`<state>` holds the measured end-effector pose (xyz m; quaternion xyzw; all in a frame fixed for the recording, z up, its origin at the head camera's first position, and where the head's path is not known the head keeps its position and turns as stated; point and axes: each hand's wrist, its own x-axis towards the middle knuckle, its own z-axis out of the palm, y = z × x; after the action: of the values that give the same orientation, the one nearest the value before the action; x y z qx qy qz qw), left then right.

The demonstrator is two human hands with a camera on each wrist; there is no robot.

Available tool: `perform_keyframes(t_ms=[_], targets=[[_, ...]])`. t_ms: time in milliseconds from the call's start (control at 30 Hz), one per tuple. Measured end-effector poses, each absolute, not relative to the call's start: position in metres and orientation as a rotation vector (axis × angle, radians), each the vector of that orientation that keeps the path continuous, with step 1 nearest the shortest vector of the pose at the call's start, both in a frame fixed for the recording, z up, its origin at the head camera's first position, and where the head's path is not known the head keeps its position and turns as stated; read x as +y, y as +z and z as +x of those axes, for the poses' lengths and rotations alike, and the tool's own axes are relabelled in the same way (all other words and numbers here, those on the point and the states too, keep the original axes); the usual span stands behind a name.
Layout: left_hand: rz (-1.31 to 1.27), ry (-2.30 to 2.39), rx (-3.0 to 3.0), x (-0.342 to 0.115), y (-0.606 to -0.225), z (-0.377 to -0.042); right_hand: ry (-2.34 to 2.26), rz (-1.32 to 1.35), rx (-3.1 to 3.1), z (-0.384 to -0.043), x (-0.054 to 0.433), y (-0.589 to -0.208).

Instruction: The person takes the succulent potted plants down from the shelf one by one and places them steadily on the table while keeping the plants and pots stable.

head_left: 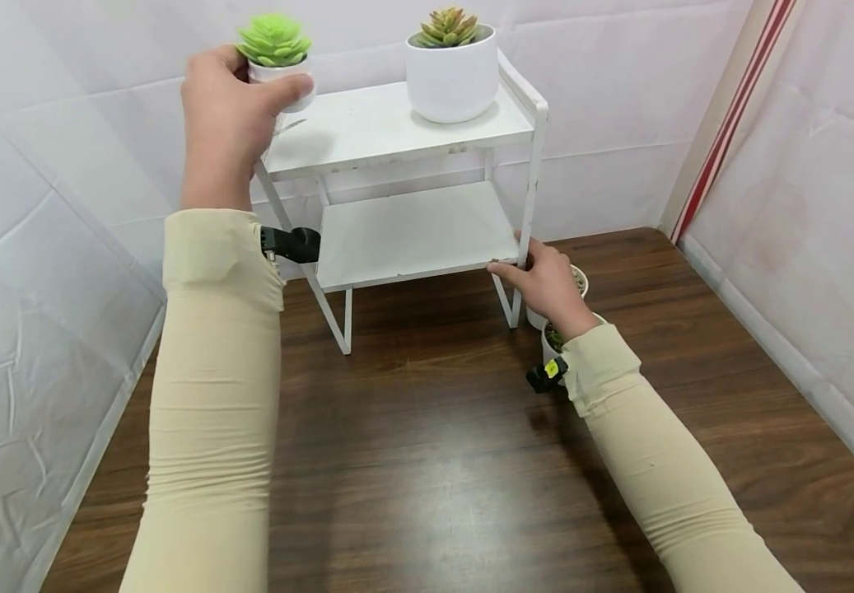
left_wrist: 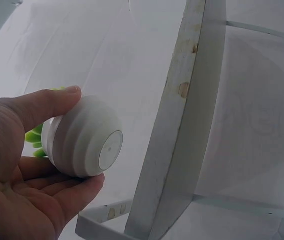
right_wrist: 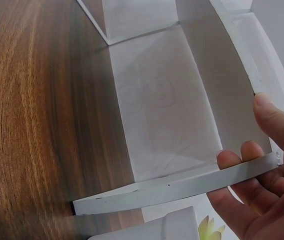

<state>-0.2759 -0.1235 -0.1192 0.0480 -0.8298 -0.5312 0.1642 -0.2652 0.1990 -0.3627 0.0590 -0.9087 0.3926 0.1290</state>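
Wooden tabletop (head_left: 412, 445), left hand (head_left: 222, 123) pinching ribbed white pot (left_wrist: 86, 137), green succulent (head_left: 273, 41) atop, right hand (head_left: 551, 284) gripping shelf (head_left: 419, 226)

Looks like a small makeshift recording booth. Head view, clock from frame centre: creased white sheeting (head_left: 26, 272) at 9, 12 and 3, closing in a dark wood-grain surface (head_left: 427, 478) at 6. Red-striped strip (head_left: 730, 123) up the corner at 2. Black wrist camera (head_left: 293, 245) at 10, second camera (head_left: 548, 375) at 4: filming setup. Homey decor at 12: white two-tier shelf (head_left: 434, 226), potted succulent (head_left: 452, 82) on its top board. Wrist views: pale sheeting beyond the shelf too. Surrounding building: can't tell.
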Motion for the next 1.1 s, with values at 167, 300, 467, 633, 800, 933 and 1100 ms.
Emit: perform_keyframes(t_ms=[167,300,467,633,800,933,1100], targets=[[0.155,-1.579,-2.310,-0.129,-0.118,-0.273,1.140,0.171,-2.640,-0.265,0.199,-0.362],[0.161,-1.628,-2.271,-0.132,-0.117,-0.270,1.136,0.167,-2.644,-0.264,0.198,-0.361],[0.173,-1.656,-2.240,-0.136,-0.117,-0.267,1.147,0.166,-2.649,-0.264,0.198,-0.361],[0.190,-1.665,-2.218,-0.141,-0.118,-0.266,1.166,0.161,-2.655,-0.263,0.199,-0.361],[0.208,-1.674,-2.206,-0.145,-0.121,-0.265,1.172,0.153,-2.662,-0.263,0.200,-0.361],[0.213,-1.689,-2.195,-0.148,-0.122,-0.264,1.173,0.152,-2.666,-0.262,0.201,-0.360],[0.208,-1.706,-2.173,-0.152,-0.124,-0.264,1.169,0.150,-2.665,-0.262,0.201,-0.360]])
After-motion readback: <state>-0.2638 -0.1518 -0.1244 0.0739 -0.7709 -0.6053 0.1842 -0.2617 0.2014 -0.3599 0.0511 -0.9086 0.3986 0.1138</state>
